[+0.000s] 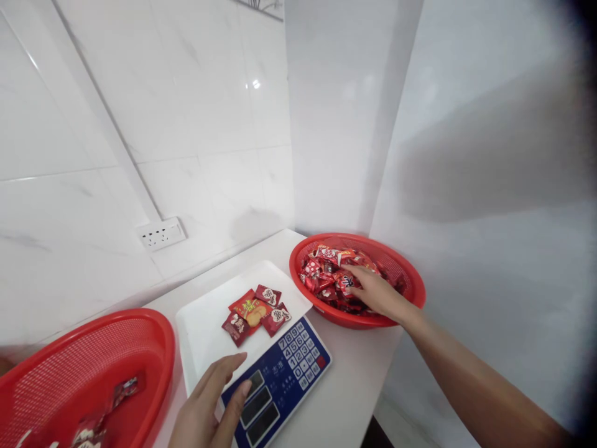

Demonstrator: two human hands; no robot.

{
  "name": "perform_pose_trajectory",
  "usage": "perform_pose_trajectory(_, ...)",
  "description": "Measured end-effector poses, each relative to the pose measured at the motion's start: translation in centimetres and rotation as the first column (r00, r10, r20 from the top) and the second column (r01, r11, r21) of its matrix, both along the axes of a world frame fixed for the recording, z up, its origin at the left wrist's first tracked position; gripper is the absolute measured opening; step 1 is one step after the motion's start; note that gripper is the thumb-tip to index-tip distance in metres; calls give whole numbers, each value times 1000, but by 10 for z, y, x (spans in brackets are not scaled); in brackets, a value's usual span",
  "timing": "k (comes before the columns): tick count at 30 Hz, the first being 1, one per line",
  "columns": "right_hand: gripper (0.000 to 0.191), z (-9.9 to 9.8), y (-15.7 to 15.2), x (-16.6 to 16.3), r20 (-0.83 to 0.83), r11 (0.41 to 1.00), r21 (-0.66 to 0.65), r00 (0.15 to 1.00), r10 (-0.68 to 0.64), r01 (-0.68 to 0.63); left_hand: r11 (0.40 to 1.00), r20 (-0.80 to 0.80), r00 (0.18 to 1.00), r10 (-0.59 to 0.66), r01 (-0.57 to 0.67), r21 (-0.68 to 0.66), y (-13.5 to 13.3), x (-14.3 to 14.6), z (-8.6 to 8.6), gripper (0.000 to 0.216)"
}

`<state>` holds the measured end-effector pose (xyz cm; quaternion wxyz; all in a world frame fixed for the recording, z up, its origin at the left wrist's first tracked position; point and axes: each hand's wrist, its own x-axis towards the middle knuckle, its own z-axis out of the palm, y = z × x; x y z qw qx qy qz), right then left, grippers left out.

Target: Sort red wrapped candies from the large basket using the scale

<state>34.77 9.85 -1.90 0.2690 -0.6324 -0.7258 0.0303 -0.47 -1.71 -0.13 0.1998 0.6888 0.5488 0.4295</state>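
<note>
"What's on the tabletop [345, 373]?"

"A full red basket [345, 320] on the right, another red basket [140, 348] on the left, a scale [289, 373] between."

"And each grip?"

"The left grip [200, 398] is wide and empty, by the scale. The right grip [375, 292] is a bit spread on packets [326, 274] in the full basket. I can't tell if it has one. Looks like picking; that needs a soft pinch."

"The packets?"

"Small, red, shiny. Some lie on the scale."

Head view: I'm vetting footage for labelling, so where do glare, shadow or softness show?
Head view: small bright glints on the tiled wall; head view: broad soft shadow on the right-hand wall; head view: right edge darkened; head view: wrappers in the left basket look softer than the packets on the scale.
</note>
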Motion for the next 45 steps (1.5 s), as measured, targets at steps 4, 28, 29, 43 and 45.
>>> perform_pose_trajectory(4, 50, 2, 1, 8, -12, 996, 48, 998, -69, 69, 1000, -54, 998, -18, 18, -12, 1, -4, 1, 26)
perform_pose_trajectory(28, 29, 19, -13, -7, -3, 960, 195, 979, -205, 201, 999, 8, 999, -53, 53, -5, 4, 1, -5, 25)
perform_pose_trajectory(29, 28, 23, -17, -11, -90, 954, 207, 975, -203, 217, 998, 24, 998, -57, 57, -11, 3, 2, -5, 25)
perform_pose_trajectory(43, 16, 25, -81, -153, -757, 728, 23, 463, 460, -685, 850, 757, 653, 14, 391, -353, 3, 17, 2, 39)
perform_pose_trajectory(45, 13, 24, -84, -158, -722, 688, 29, 461, 516, -725, 875, 795, 605, 39, 363, -319, 4, 14, 0, 31)
